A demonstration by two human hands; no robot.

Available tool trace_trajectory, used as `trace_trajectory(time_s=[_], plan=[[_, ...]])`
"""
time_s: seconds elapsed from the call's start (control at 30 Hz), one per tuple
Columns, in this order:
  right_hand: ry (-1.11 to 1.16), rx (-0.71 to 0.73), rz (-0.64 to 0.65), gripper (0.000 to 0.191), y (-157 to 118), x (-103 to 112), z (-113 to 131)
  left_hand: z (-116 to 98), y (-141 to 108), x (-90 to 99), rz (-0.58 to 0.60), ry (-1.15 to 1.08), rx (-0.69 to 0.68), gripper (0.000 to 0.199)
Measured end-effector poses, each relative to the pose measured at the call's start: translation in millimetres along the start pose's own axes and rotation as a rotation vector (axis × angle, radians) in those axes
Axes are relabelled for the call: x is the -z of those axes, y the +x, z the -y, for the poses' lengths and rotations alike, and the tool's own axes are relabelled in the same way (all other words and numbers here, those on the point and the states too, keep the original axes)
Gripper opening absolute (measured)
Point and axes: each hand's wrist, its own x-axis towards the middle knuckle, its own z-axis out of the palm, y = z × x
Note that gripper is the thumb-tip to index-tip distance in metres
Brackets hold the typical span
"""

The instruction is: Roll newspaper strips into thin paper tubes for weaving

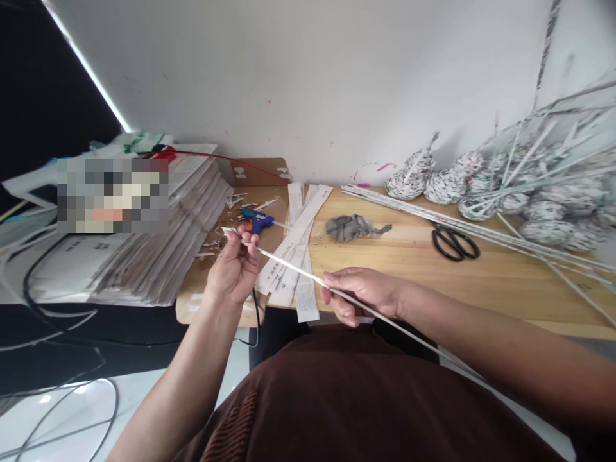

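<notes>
A long, thin rolled paper stick (291, 266) runs slantwise between my two hands and on past my right forearm toward my lap. My left hand (234, 262) pinches its upper end, where a flat white paper tip sticks out beyond the thumb. Farther along the stick, my right hand (360, 294) holds it between thumb and fingers. Just behind my left hand lies a blue glue gun (257, 220) on the table. Flat printed paper strips (301, 240) are fanned out behind the stick, some reaching over the table's front edge.
Stacked paper (178, 231) with cables fills the left side. A crumpled grey cloth (353, 226), black scissors (455, 242) and a bundle of paper sticks (423, 215) lie on the wooden table (385, 263). Woven paper gourd shapes (447, 183) stand at back right, with sticks poking outward.
</notes>
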Motion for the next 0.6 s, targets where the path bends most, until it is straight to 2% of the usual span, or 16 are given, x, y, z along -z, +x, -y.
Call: trace_trajectory(time_s=[0.1,0.17,0.23,0.33,0.4,0.47,0.57,0.6], plan=[[-0.079,0.011,-0.005,0.050,3.9,-2.7,-3.4,0.6,0.2,1.0,0.013,0.003,0.019,0.032],[-0.197,0.109,-0.090,0.046,7.2,-5.7,-2.4,2.1,0.7,1.5,0.006,0.008,0.036,0.031],[-0.195,0.171,-0.139,0.037,10.1,-8.2,-0.8,3.4,0.8,1.5,0.018,0.000,0.044,0.030],[-0.027,0.063,-0.030,0.037,12.2,-9.5,0.2,4.3,0.1,0.5,0.072,-0.017,0.057,0.028],[-0.045,0.009,0.013,0.041,12.1,-9.8,0.8,5.0,-0.5,-0.2,0.074,-0.003,0.058,0.027],[-0.256,0.096,-0.087,0.043,11.5,-10.9,2.3,6.4,-0.7,-0.2,0.045,0.026,0.036,0.027],[-0.651,0.341,-0.346,0.033,11.4,-14.2,4.9,9.0,-0.9,-0.2,0.019,0.046,0.015,0.027],[-0.702,0.369,-0.385,0.031,11.8,-15.2,5.2,9.7,-1.2,-0.3,0.022,0.044,0.017,0.028]])
